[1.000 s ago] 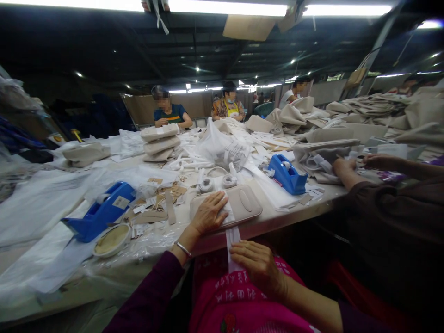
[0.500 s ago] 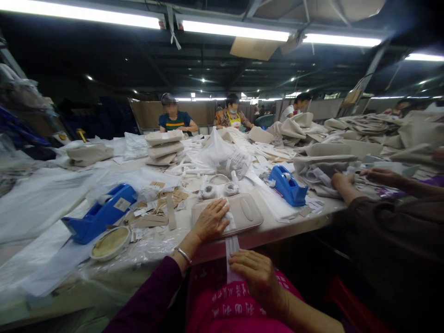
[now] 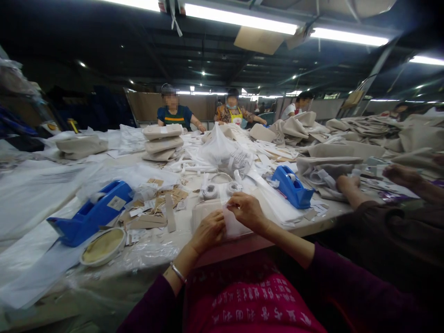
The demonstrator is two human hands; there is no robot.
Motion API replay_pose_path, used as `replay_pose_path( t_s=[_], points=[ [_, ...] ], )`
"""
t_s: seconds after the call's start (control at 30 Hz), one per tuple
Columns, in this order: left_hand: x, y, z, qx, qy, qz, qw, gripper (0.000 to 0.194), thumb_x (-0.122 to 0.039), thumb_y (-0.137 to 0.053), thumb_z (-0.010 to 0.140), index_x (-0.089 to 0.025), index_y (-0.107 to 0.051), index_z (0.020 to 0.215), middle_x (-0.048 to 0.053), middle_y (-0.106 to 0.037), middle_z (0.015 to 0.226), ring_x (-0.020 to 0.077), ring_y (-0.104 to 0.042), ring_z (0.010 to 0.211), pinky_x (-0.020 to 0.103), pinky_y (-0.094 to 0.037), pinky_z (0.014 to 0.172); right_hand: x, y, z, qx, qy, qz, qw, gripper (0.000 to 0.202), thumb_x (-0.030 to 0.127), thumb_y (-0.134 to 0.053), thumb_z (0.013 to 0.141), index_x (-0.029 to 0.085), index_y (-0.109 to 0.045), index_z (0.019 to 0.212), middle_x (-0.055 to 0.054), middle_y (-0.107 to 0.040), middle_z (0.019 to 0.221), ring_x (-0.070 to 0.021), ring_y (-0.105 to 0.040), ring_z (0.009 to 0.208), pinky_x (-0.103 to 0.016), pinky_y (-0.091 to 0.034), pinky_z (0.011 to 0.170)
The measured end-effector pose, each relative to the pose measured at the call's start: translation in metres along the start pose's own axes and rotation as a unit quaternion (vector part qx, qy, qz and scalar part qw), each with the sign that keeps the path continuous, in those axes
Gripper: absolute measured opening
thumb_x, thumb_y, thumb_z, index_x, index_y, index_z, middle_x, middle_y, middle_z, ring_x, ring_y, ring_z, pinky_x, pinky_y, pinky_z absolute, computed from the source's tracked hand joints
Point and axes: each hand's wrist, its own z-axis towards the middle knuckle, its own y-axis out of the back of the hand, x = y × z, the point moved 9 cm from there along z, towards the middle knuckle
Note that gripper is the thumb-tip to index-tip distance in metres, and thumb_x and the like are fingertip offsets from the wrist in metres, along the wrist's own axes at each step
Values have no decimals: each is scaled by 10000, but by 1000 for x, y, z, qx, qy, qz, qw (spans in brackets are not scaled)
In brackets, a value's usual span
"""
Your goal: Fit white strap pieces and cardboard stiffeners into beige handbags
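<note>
A flat beige fabric bag (image 3: 201, 212) lies at the table's front edge, with a thin, pale white strip (image 3: 229, 226) running over its middle. My right hand (image 3: 249, 212) pinches the strip's upper end between thumb and fingertips, above the bag. Lower down on the left, my left hand (image 3: 209, 230) rests on the bag, its bent fingers closed at the strip's edge. Both hands cover part of the bag. Just behind it sit rolled whitish straps (image 3: 210, 191).
Blue tape dispensers stand left (image 3: 92, 210) and right (image 3: 292, 187). Cardboard tags (image 3: 157, 210) and a round, shallow dish (image 3: 103, 247) lie left. Behind are stacked beige bags (image 3: 163, 144) and a plastic-wrapped heap (image 3: 222, 150). A co-worker's hand (image 3: 348, 184) works at right; people sit opposite.
My right hand has risen from below the table edge onto the bag, bringing the strip's free end up. My left hand has shifted slightly down, its fingers now more bent.
</note>
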Motion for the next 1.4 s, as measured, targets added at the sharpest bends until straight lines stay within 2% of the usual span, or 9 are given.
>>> replay_pose_path(
  t_s=[0.13, 0.3, 0.57, 0.87, 0.97, 1.07, 1.23, 1.33, 1.4],
  points=[
    [-1, 8, -9, -27, 31, -59, 997, 232, -125, -402, 848, -201, -578, 977, 97, -595, 1079, 224, -533, 1079, 402, -453, 966, -23, -24, 18, 54, -39, -23, 998, 120, 220, -576, 792, 210, -685, 744, 11, -652, 793, -116, -576, 725, -226, -345, 622],
    [8, 9, -13, -41, 95, -99, 990, 217, -125, -385, 856, -211, -486, 1028, 77, -540, 959, 206, -557, 902, 369, -499, 837, -41, -44, 26, 76, -66, -41, 994, 119, 201, -572, 770, 215, -679, 718, 15, -648, 816, -118, -582, 736, -229, -325, 586],
    [11, 1, -10, -3, 102, -62, 993, 506, -167, -417, 878, -232, -338, 1374, 99, -528, 1088, 217, -538, 995, 394, -487, 922, -50, -57, 27, 87, -73, -83, 990, 126, 205, -548, 777, 218, -669, 746, -1, -644, 844, -139, -584, 774, -239, -324, 577],
    [6, 2, -8, 6, 80, -49, 996, 451, -179, -484, 851, -228, -458, 1298, 129, -512, 1159, 240, -509, 1076, 425, -482, 952, -46, -57, 29, 93, -60, -88, 990, 107, 163, -548, 755, 202, -647, 741, -31, -638, 856, -152, -575, 796, -248, -353, 602],
    [3, 4, -6, 17, 73, -7, 997, 403, -174, -521, 830, -205, -507, 1232, 138, -448, 1304, 275, -407, 1229, 478, -419, 1022, -48, -58, 30, 102, -70, -99, 987, 103, 165, -542, 750, 205, -638, 746, -27, -632, 856, -158, -580, 817, -248, -348, 595],
    [-3, 1, -3, 43, 46, 46, 997, 388, -162, -494, 849, -196, -493, 1236, 102, -345, 1443, 268, -226, 1371, 505, -310, 1103, -51, -61, 32, 121, -79, -111, 983, 82, 194, -544, 761, 210, -625, 763, -19, -621, 856, -160, -584, 802, -249, -351, 601],
    [-1, -8, 0, 65, 42, 127, 989, 446, -238, -494, 878, -212, -421, 1318, 93, -311, 1481, 245, -236, 1379, 500, -290, 1113, -47, -63, 40, 138, -77, -133, 978, 100, 192, -566, 757, 198, -584, 855, -38, -598, 941, -167, -595, 767, -253, -346, 585],
    [-1, -12, 0, 69, 34, 158, 984, 484, -279, -491, 887, -223, -383, 1355, 85, -352, 1462, 236, -266, 1368, 478, -311, 1104, -41, -46, 46, 99, -67, -129, 984, 177, 167, -554, 774, 193, -546, 949, -49, -587, 982, -162, -591, 726, -255, -341, 573],
    [-1, -12, 1, 64, 27, 175, 982, 478, -285, -481, 892, -227, -388, 1357, 80, -386, 1441, 234, -293, 1356, 460, -324, 1096, -45, -19, 45, 44, -53, -89, 994, 140, 162, -508, 819, 203, -539, 948, -34, -587, 969, -150, -583, 723, -251, -351, 593]
  ],
)
